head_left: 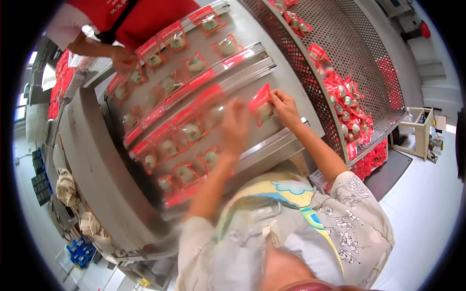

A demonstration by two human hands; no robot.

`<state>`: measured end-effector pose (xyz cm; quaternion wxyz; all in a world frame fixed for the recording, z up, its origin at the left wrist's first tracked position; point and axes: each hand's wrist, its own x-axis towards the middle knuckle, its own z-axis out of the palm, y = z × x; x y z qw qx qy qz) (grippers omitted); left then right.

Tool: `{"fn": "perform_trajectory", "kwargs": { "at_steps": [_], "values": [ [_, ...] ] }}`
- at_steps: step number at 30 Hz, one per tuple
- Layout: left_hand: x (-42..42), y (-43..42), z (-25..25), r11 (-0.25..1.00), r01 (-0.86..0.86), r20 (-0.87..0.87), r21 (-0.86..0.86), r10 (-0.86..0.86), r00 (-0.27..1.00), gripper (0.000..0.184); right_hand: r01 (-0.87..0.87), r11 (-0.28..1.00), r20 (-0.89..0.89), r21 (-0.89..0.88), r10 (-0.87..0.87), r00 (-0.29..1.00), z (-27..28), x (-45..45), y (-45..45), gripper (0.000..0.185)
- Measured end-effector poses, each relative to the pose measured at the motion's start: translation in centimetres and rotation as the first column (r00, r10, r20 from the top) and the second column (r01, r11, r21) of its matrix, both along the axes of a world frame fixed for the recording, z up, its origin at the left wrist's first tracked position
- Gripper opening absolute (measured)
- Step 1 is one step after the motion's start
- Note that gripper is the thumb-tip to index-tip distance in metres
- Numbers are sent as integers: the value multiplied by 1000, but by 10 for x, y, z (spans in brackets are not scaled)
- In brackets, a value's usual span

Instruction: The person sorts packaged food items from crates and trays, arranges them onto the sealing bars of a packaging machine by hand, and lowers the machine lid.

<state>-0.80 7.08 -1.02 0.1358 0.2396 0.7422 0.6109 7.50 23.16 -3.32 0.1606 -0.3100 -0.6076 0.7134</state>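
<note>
My right hand (286, 107) pinches a small clear packet with a red band (263, 109), a pale, rounded item inside it. Beside it my left hand (236, 125) is smeared by motion above the metal table (276, 72), and its fingers cannot be made out. Rows of similar packets (191, 131) lie on the table, their red bands along metal rails. One metal rail (264, 148) runs just below my hands. Some packets near my left hand are blurred.
A perforated metal bin (361, 36) stands at the right with a heap of packets (345, 104). Across the table, a person's hand (124, 59) touches the far row. A steel machine housing (92, 145) borders the left side. A small stand (415, 131) is at the far right.
</note>
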Motion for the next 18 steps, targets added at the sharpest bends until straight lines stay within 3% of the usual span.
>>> {"fn": "perform_trajectory", "kwargs": {
  "at_steps": [2, 5, 8, 12, 14, 15, 17, 18],
  "values": [
    [16, 19, -19, 979, -40, 339, 200, -31, 940, 36, 29, 999, 56, -14, -28, 998, 16, -3, 4, 23],
    [16, 28, 2, 970, 105, 281, 217, -165, 945, 40, 109, 992, -11, 63, -109, 994, 14, -9, 7, 23],
    [28, 51, 24, 905, -87, 435, 417, -115, 893, 34, 136, 990, 32, 37, -137, 990, 14, -10, 11, 23],
    [16, 56, -25, 985, -164, 454, 60, 119, 883, 27, 74, 997, 115, 25, -76, 990, 17, -18, 11, 28],
    [3, 54, -45, 983, -171, 408, -72, 185, 894, 26, -46, 965, 242, 259, -18, 970, 7, -19, 21, 31],
    [1, 53, -57, 981, -159, 467, -109, 192, 863, 26, -118, 924, 308, 364, 0, 951, 1, -20, 28, 33],
    [-1, 51, -74, 975, -128, 576, -181, 210, 790, 27, -246, 885, 423, 396, 62, 904, -14, -26, 46, 37],
    [1, 52, -68, 971, -187, 678, -146, 236, 697, 27, -310, 861, 480, 404, 89, 873, -18, -29, 52, 39]
  ]
}}
